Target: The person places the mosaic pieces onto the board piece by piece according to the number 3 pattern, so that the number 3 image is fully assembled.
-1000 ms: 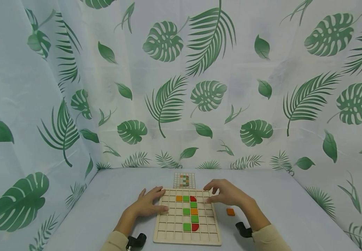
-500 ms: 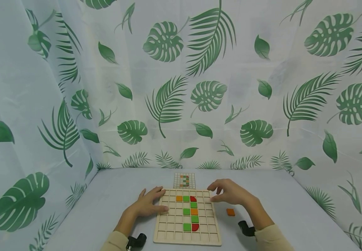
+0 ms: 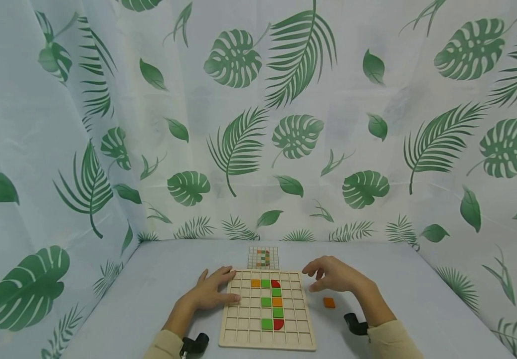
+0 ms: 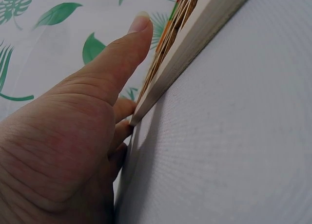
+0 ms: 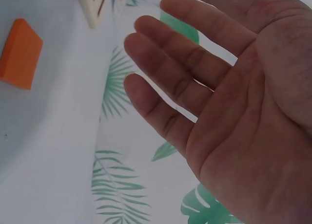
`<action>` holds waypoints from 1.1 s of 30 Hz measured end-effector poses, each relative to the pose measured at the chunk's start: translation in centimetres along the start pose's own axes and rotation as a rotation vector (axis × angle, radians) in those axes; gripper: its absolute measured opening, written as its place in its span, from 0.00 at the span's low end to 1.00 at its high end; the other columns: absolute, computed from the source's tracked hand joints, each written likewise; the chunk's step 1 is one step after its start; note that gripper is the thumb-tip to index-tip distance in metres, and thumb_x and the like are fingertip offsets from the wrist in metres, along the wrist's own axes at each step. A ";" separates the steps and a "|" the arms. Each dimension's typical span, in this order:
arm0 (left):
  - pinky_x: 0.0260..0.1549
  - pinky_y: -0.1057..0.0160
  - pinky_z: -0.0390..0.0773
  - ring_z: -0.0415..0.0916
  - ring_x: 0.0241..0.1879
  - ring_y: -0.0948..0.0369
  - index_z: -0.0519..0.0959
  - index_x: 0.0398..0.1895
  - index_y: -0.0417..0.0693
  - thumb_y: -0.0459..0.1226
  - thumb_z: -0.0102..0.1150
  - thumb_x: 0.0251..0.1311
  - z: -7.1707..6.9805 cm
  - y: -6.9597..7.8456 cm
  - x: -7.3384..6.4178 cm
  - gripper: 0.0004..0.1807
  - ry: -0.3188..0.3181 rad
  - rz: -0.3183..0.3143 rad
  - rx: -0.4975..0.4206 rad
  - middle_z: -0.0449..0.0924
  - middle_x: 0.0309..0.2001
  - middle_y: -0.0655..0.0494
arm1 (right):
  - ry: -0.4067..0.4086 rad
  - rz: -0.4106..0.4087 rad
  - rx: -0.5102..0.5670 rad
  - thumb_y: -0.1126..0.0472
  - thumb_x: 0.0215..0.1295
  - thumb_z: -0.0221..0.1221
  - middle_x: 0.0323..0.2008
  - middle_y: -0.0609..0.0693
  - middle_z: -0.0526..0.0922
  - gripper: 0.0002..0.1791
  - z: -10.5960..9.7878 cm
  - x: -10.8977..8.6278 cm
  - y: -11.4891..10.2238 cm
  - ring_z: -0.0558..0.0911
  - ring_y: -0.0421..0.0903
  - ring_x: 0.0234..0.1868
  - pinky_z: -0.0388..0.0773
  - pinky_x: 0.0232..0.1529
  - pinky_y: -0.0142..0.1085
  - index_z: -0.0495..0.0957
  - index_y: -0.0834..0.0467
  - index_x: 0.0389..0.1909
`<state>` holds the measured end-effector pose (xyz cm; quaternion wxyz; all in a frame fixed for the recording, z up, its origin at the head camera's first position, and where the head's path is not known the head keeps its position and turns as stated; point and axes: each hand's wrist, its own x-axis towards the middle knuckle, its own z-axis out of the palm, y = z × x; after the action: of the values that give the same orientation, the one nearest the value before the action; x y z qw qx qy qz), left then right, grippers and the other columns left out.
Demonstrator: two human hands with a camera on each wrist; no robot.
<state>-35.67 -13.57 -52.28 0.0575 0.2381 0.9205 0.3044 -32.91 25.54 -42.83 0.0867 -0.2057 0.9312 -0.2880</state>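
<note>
A wooden grid board point(image 3: 242, 336) lies on the table, with green squares point(image 3: 265, 302), orange squares point(image 3: 277, 302) and red rounded pieces point(image 3: 278, 324) set in its cells. My left hand point(image 3: 211, 291) rests at the board's upper left edge, thumb over the rim; the left wrist view has its fingers along the board's side. Beyond the board's right edge hovers my right hand point(image 3: 336, 275), its fingers loosely bent and holding nothing. In the right wrist view the palm faces the camera. Just below that hand, one loose orange square point(image 3: 328, 302) lies on the table.
Behind the board's far edge is a small pattern card point(image 3: 263, 258) printed with a coloured grid. A leaf-print curtain point(image 3: 258, 149) encloses the back and sides of the white table point(image 3: 150, 279). Black wrist-worn devices point(image 3: 356, 324) sit near both sleeves.
My right hand has drawn away to the right, from over the board's upper right corner to beside it. The left hand and the pieces have stayed put.
</note>
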 end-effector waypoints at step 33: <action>0.78 0.30 0.30 0.51 0.82 0.44 0.65 0.79 0.46 0.63 0.67 0.61 -0.1 0.3 -0.1 0.50 0.005 -0.004 -0.018 0.58 0.82 0.46 | -0.066 0.173 -0.114 0.72 0.46 0.78 0.36 0.49 0.86 0.17 -0.1 -0.9 1.3 0.81 0.45 0.36 0.83 0.37 0.45 0.89 0.54 0.37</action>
<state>-35.49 -13.42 -52.02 0.0579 0.2349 0.9183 0.3134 -32.50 26.93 -43.44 0.1300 -0.1387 0.9570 -0.2193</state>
